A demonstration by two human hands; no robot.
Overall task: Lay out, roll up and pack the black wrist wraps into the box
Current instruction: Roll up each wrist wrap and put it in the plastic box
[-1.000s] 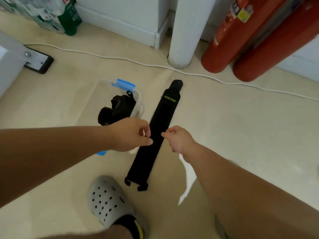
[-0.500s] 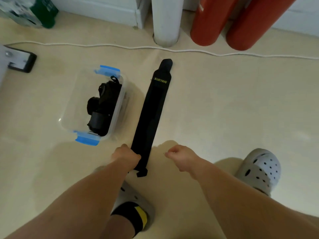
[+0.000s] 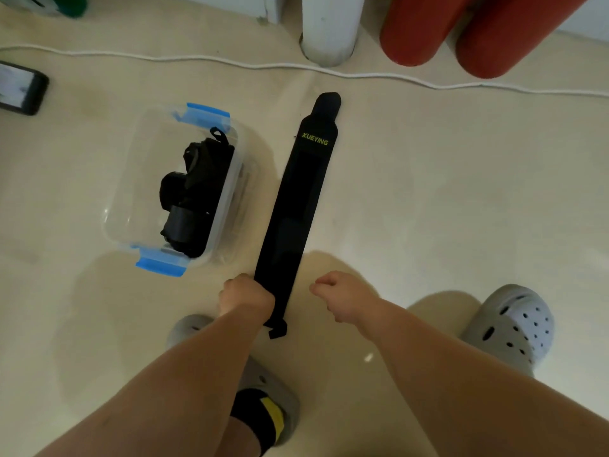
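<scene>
A long black wrist wrap (image 3: 298, 199) with yellow lettering lies flat and straight on the floor, its thumb loop at the near end. My left hand (image 3: 245, 296) is curled at that near end and grips the wrap's left edge. Just right of the wrap, my right hand (image 3: 339, 291) hovers with curled fingers and holds nothing. To the left stands the clear box (image 3: 131, 179) with blue clips; rolled black wraps (image 3: 194, 196) lie inside it along its right wall.
A white cable (image 3: 379, 75) crosses the floor behind the wrap. Beyond it stand a white post (image 3: 329, 28) and two red cylinders (image 3: 428, 28). A phone (image 3: 19, 90) lies far left. My grey clogs (image 3: 514, 324) are on the floor near the wrap's end.
Both hands have moved from the middle of the wrap down to its near end. My left hand now grips that end; my right hand has come off the wrap.
</scene>
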